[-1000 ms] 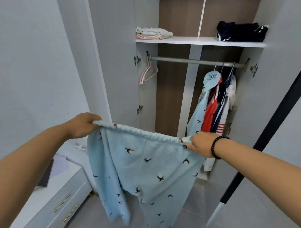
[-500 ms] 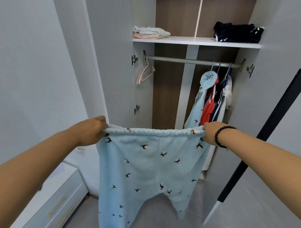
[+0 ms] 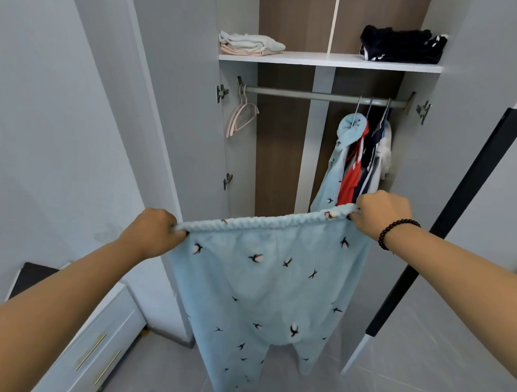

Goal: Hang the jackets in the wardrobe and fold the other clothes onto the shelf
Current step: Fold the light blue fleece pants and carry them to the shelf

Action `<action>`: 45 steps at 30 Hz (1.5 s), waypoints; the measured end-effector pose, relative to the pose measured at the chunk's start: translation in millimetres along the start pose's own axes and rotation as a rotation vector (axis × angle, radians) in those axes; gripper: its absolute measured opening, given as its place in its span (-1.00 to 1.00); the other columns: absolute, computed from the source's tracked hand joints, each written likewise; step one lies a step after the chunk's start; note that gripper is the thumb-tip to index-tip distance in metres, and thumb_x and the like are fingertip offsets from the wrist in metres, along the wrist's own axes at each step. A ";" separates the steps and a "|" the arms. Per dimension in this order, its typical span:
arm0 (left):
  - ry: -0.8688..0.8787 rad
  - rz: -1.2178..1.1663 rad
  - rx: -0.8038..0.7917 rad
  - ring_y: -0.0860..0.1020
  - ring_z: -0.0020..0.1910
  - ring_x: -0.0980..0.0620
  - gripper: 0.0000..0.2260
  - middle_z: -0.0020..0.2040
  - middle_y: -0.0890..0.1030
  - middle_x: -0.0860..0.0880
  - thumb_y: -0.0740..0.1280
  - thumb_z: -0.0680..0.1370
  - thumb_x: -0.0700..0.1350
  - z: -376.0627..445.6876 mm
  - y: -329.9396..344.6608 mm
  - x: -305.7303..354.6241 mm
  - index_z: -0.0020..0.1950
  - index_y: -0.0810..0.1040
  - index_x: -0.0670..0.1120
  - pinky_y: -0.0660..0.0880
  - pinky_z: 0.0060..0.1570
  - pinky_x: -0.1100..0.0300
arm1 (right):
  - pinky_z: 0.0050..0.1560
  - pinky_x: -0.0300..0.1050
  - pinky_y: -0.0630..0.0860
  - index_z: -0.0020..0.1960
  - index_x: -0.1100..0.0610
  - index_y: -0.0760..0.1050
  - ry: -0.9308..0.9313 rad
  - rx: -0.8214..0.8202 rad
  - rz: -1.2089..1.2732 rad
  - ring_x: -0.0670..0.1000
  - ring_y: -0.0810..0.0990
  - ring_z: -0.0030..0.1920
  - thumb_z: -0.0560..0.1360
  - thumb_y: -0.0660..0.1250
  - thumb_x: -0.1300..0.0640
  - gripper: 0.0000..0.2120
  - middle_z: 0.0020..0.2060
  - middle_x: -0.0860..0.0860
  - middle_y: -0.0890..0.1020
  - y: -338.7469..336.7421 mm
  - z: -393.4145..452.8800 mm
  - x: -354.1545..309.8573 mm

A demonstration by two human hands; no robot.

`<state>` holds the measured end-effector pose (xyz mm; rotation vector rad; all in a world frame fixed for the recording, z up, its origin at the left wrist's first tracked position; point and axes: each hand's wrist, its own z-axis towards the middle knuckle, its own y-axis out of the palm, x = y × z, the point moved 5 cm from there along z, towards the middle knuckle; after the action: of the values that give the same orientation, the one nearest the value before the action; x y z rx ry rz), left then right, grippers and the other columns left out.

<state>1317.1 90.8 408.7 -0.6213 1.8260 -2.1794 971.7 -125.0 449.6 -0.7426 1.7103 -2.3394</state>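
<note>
Holding light blue trousers (image 3: 266, 284) up before the open wardrobe (image 3: 282, 138), I see my left hand (image 3: 150, 233) and right hand (image 3: 381, 213) each clenched around one end of the waistband, which stretches between the fists; legs hang below.

trousers (image 3: 266, 284): pale blue, scattered small dark birds with white bodies
hanging jackets (image 3: 356, 164): one pale blue with the same birds, one red, one navy, one white
hangers (image 3: 242, 116): pale pink
rail (image 3: 322, 96): grey
shelf (image 3: 329, 60): white
left folded pile (image 3: 251, 43): pale grey over pink
right folded pile (image 3: 401, 48): black with white marks
wardrobe back (image 3: 279, 152): brown wood grain
bracelet (image 3: 395, 231): black beads
drawers (image 3: 99, 345): white, gold handles
floor (image 3: 421, 362): grey tiles
</note>
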 end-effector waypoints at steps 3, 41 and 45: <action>-0.161 -0.415 0.014 0.54 -0.25 -0.05 -0.74 -0.32 0.55 -0.03 0.34 0.47 0.03 -3.4 0.2 -5.0 -0.23 0.51 -0.16 0.46 -0.30 0.21 | -0.47 -0.24 0.22 -0.36 0.06 0.33 -0.071 0.085 0.067 -0.01 0.42 -0.44 0.51 0.21 -0.04 -0.69 -0.48 -0.04 0.41 -8.4 -1.8 -3.7; 0.004 -1.338 -0.033 0.59 0.17 0.07 -0.27 0.19 0.58 0.03 0.67 0.12 0.01 -44.3 -9.4 49.7 0.20 0.43 0.11 0.56 0.12 0.13 | -0.16 -0.10 0.65 0.11 0.15 0.39 -0.203 -0.555 1.628 0.09 0.60 -0.15 0.47 0.24 0.45 -0.69 0.00 0.23 0.53 -101.5 -27.9 -192.2; 0.147 -1.134 -0.007 0.55 0.19 0.09 -0.23 0.22 0.51 0.02 0.64 0.16 -0.09 -41.9 -11.6 60.3 0.26 0.34 0.14 0.53 0.14 0.16 | 0.04 -0.02 0.57 0.07 0.11 0.41 -0.355 -0.603 1.505 0.17 0.58 0.09 0.40 0.14 0.54 -0.58 0.07 0.24 0.60 -101.7 -40.1 -195.8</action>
<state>1245.6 103.5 424.8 -1.8935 1.7255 -2.8721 1139.2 21.8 475.8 0.1653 1.7357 -0.6597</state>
